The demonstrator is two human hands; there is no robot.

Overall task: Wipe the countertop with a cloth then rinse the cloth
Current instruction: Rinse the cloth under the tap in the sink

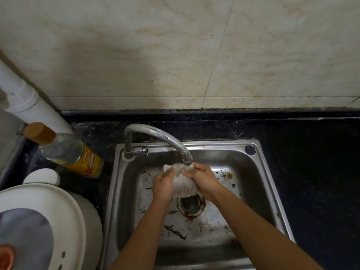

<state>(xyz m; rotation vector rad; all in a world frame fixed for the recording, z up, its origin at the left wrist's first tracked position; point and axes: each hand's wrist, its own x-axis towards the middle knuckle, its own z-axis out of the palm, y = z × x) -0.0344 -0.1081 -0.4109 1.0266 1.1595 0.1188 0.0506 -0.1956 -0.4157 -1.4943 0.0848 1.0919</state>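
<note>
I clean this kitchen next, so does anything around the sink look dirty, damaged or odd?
Yes. The sink floor is littered with dark scraps and stains, and rust rings the drain. Both hands hold the cloth under the faucet.

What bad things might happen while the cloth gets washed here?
Bits of dirt lying in the sink might stick to the cloth, since both hands hold it low, just above the drain. Water from the tap may splash out toward the bottle on the counter beside the sink.

Sink (pixel 259 184): brushed steel, stained and rust-spotted. Faucet (pixel 155 133): glossy chrome. Cloth (pixel 183 184): pale knit; countertop (pixel 311 172): speckled black stone.
</note>
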